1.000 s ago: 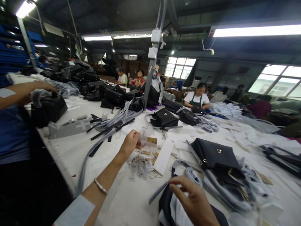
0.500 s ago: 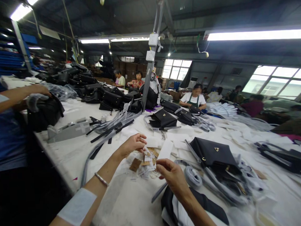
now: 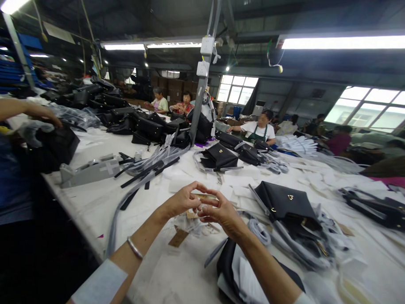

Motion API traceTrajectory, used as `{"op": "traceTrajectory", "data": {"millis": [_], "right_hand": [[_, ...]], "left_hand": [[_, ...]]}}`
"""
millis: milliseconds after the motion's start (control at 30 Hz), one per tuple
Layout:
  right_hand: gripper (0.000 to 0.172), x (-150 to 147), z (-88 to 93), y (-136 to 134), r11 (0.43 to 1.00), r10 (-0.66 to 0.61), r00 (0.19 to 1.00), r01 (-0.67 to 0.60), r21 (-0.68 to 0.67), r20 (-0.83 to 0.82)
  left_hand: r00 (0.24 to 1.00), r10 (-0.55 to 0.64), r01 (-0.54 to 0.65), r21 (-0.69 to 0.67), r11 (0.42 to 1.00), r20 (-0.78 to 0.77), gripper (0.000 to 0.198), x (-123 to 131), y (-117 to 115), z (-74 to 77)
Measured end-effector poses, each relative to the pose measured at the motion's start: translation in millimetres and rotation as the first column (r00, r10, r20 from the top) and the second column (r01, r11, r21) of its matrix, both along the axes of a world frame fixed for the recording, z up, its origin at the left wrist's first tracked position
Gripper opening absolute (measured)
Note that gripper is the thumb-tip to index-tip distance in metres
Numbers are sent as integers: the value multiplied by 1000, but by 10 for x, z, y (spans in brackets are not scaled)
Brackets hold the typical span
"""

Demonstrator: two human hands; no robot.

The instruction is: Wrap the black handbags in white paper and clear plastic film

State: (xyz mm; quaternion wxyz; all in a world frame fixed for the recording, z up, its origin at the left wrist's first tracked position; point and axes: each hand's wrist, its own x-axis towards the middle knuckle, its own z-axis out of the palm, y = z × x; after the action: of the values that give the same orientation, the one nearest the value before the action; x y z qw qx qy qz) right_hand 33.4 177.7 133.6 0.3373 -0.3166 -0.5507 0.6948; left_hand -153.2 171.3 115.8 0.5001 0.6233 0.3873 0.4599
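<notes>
My left hand point(image 3: 181, 202), a bangle on its wrist, and my right hand point(image 3: 221, 213) meet fingertip to fingertip above the white table point(image 3: 153, 264). The fingers of both are curled into a pinch; whatever is between them is too small and covered to name. Right under them lies a loose heap of small white and clear pieces point(image 3: 188, 224) with brown card tags. One brown tag point(image 3: 178, 237) lies at the near side of the heap. Below my right forearm is a black bag point(image 3: 226, 262) with white padding. To its upper right sits a black handbag point(image 3: 285, 202) with a gold clasp.
A coiled grey wrapped strap point(image 3: 259, 232) lies right of my hands. Long wrapped straps point(image 3: 140, 185) and a grey dispenser point(image 3: 90, 172) are at left. A metal post point(image 3: 198, 108) rises behind a smaller black bag point(image 3: 219, 156). A co-worker's hand point(image 3: 43, 114) is over a bag at far left.
My hands have come together from apart, the right moving up and left to meet the left. A brown tag at the heap has shifted toward me. The co-worker's bag at left has moved slightly.
</notes>
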Motion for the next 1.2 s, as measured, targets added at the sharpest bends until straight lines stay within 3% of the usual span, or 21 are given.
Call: {"op": "traceTrajectory", "data": {"millis": [133,300,467,567,733,933,1067,1200], "right_hand": [[68,-97,-126,21,1000,-17,999,16,16,43],[43,-157,-269,98,991,-91,980,72,109,178],[32,-109,-273,147,990,-114,967,91,112,226],[28,-66,-244,158,988,-131,967,109,111,220],[34,85,-156,173,981,-171,983,163,103,72],[38,400,45,42,993,-76,997,73,-96,-26],[44,553,9,-77,985,40,994,-22,-174,100],[50,704,-114,-130,982,125,973,-93,-166,195]], "left_hand": [[993,47,-44,-25,999,113,43,47,16,-49],[968,102,-81,-95,992,230,51,-35,33,-84],[953,122,-83,-149,985,277,52,-213,26,-126],[967,105,-72,-148,986,230,48,-193,-2,-181],[994,-47,59,-128,990,99,41,12,-27,-296],[997,-3,5,-28,1000,80,37,201,10,-287],[993,52,-63,105,993,103,34,333,-60,-157],[991,100,-119,256,959,86,20,391,-190,-34]]}}
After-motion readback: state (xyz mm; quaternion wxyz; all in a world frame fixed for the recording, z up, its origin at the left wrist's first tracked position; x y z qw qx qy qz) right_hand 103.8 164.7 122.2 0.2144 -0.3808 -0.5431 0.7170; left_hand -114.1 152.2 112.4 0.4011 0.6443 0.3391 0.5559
